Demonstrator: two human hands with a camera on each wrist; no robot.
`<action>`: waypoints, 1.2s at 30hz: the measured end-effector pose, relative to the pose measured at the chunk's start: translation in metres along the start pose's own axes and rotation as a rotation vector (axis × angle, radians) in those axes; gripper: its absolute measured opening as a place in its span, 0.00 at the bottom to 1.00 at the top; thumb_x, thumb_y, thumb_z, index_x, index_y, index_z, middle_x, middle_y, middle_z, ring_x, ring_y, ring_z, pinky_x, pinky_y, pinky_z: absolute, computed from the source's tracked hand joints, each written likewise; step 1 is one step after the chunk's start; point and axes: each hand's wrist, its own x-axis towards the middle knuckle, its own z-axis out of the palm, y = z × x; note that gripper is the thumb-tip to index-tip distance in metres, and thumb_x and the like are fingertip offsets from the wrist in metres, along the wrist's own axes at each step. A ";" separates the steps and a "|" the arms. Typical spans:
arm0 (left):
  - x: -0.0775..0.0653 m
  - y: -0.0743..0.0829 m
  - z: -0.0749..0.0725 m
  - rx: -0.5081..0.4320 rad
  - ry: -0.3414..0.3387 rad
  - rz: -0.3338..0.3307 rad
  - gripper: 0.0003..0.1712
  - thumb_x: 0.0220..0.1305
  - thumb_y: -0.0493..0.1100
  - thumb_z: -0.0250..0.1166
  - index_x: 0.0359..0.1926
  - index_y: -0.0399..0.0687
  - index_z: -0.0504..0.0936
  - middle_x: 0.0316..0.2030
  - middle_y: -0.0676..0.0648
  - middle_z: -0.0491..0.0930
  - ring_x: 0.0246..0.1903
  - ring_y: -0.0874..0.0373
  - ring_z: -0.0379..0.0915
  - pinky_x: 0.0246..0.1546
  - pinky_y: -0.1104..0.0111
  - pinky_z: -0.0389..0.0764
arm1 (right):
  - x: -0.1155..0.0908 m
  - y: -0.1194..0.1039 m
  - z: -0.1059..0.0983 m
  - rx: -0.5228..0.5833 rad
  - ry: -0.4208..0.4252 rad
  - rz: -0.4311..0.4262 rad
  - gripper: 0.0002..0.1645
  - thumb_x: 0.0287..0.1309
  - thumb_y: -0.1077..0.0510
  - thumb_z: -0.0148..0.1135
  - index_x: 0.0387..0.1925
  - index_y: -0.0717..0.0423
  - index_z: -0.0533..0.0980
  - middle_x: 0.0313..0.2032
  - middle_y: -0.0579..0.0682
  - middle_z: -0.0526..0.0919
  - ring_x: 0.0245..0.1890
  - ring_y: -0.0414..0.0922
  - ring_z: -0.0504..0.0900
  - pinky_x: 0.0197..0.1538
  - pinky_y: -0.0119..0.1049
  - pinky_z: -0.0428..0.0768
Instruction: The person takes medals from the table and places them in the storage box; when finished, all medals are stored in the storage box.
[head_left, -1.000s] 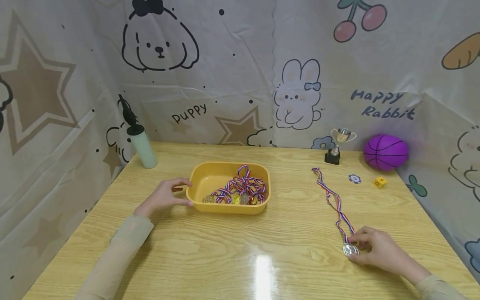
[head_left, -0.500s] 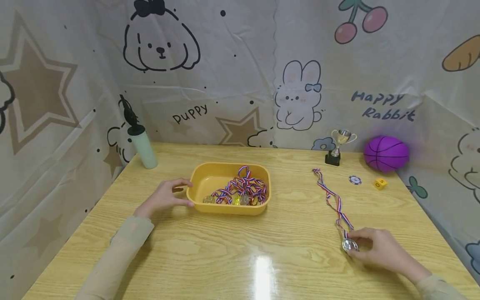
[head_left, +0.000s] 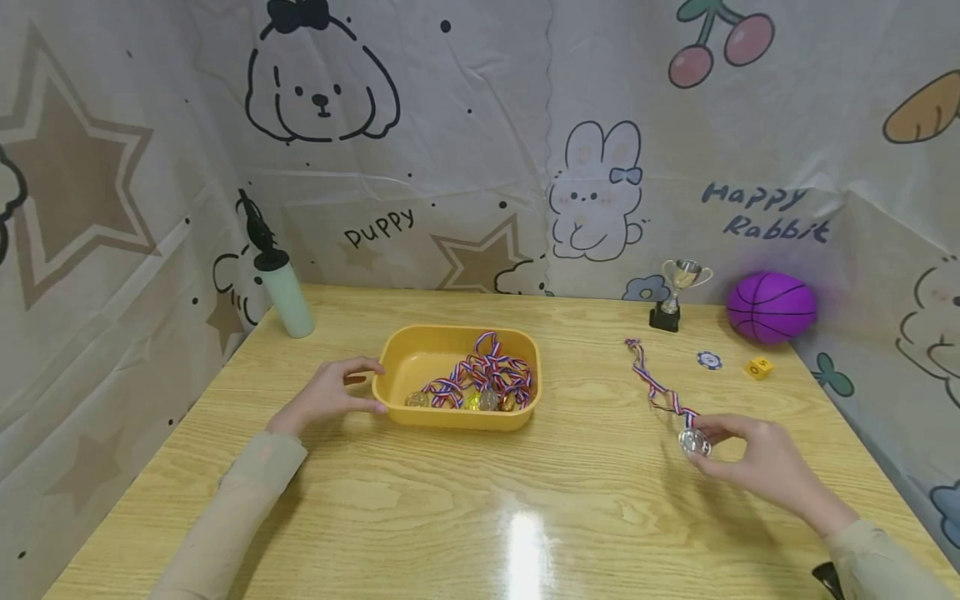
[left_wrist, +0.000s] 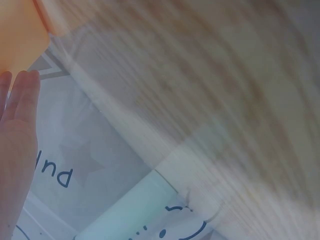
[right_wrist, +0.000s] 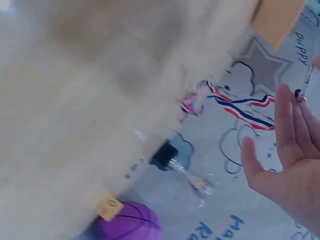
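Observation:
My right hand pinches a silver medal by its edge between thumb and fingers, raised above the table. Its red, white and blue ribbon trails away to a bunched end on the tabletop. In the right wrist view the medal appears edge-on beside the fingertips. My left hand touches the left end of a yellow plastic bin, thumb and fingers spread and fairly straight. Inside the bin lie several medals with tangled striped ribbons, mostly on its right side.
A small trophy cup and a purple ball stand at the back right. Before them lie a poker chip and a yellow number cube. A pale green bottle stands back left. Printed cloth borders the table.
My right hand has lifted the silver medal from the tabletop and moved slightly away from me, so the near part of the ribbon has risen and slackened. The left hand and bin have stayed put.

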 end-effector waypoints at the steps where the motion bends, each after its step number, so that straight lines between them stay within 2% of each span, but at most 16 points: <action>1: 0.000 0.000 0.000 -0.002 0.001 0.000 0.34 0.43 0.43 0.79 0.53 0.39 0.78 0.56 0.39 0.76 0.61 0.42 0.68 0.61 0.52 0.74 | 0.004 -0.002 -0.002 0.004 0.014 -0.006 0.24 0.32 0.58 0.80 0.39 0.56 0.83 0.27 0.42 0.86 0.29 0.26 0.78 0.35 0.21 0.76; 7: 0.000 0.001 0.000 0.000 0.001 -0.006 0.34 0.42 0.44 0.79 0.52 0.40 0.78 0.55 0.40 0.76 0.60 0.43 0.69 0.61 0.54 0.74 | 0.028 -0.012 -0.014 0.084 0.082 -0.111 0.26 0.30 0.66 0.78 0.39 0.62 0.82 0.29 0.51 0.86 0.28 0.25 0.77 0.30 0.16 0.77; 15: 0.000 0.002 -0.001 0.002 0.001 0.005 0.35 0.41 0.47 0.80 0.52 0.41 0.79 0.54 0.41 0.77 0.60 0.43 0.69 0.61 0.54 0.74 | 0.064 -0.034 -0.027 0.137 0.142 -0.242 0.27 0.27 0.69 0.76 0.39 0.63 0.82 0.29 0.52 0.86 0.27 0.26 0.77 0.29 0.16 0.78; 24: -0.001 0.004 -0.002 0.016 0.007 0.009 0.34 0.41 0.47 0.80 0.51 0.42 0.79 0.54 0.41 0.78 0.59 0.44 0.71 0.61 0.54 0.75 | 0.093 -0.058 -0.030 0.079 0.183 -0.302 0.27 0.29 0.64 0.77 0.41 0.58 0.83 0.30 0.47 0.87 0.24 0.33 0.80 0.31 0.16 0.75; 31: -0.001 0.002 -0.002 0.012 0.003 0.005 0.35 0.42 0.48 0.80 0.52 0.41 0.78 0.54 0.41 0.78 0.59 0.43 0.71 0.61 0.53 0.75 | 0.115 -0.077 -0.028 0.140 0.215 -0.373 0.28 0.29 0.64 0.77 0.41 0.60 0.82 0.30 0.48 0.86 0.23 0.37 0.80 0.31 0.19 0.78; 36: -0.001 0.002 -0.001 0.011 0.001 0.012 0.35 0.41 0.47 0.80 0.52 0.40 0.78 0.54 0.41 0.77 0.58 0.44 0.71 0.60 0.54 0.76 | 0.130 -0.093 -0.031 0.189 0.224 -0.436 0.28 0.29 0.65 0.77 0.41 0.63 0.82 0.30 0.50 0.87 0.24 0.37 0.81 0.32 0.18 0.78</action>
